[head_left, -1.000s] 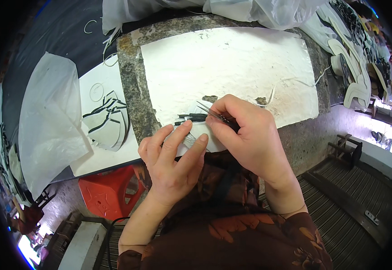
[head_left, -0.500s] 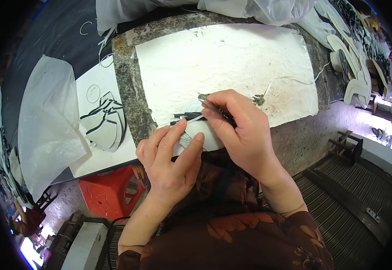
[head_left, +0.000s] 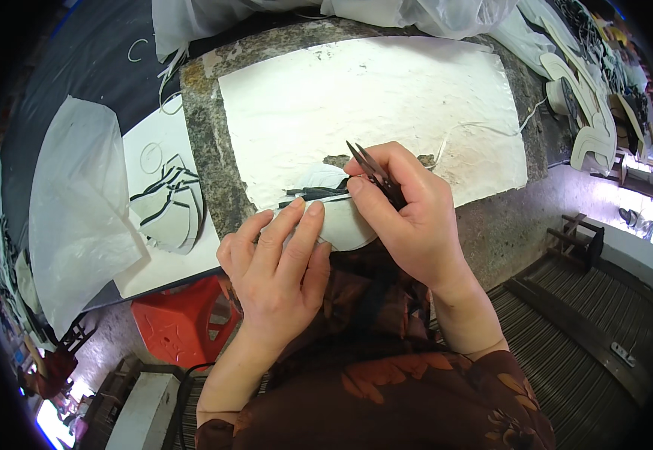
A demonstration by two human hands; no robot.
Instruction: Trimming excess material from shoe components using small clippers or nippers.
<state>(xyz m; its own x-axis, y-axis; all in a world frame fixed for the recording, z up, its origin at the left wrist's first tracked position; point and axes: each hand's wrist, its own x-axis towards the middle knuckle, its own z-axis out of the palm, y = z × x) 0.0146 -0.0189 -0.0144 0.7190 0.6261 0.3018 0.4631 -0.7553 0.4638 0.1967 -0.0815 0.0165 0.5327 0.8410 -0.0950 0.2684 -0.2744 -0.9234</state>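
Note:
My left hand [head_left: 275, 264] lies with its fingers stretched out, tips pressing on a pale, curved flat piece [head_left: 345, 225] at the near edge of the white sheet. Dark strips [head_left: 315, 193] and a narrow white strip run along the far side of that piece, just beyond my fingertips. My right hand [head_left: 410, 206] is closed around small dark thread snips [head_left: 370, 165]. Their two pointed blades stick out past the thumb and index finger, slightly apart, pointing away from me. The snips' handles are mostly hidden in the palm.
A worn white sheet [head_left: 371, 97] covers a speckled stone slab [head_left: 210, 142]. To the left, several pale dark-edged pieces [head_left: 172, 214] lie beside a translucent plastic bag [head_left: 79, 210]. A white cord roll [head_left: 556, 99] and curved cutouts [head_left: 595, 150] sit right. A red stool [head_left: 180, 322] stands below.
The snips have swung upright, their blades now pointing away and spread. My left fingers have shifted slightly left and drawn together, flattening on the piece. The white strip now lies along its edge.

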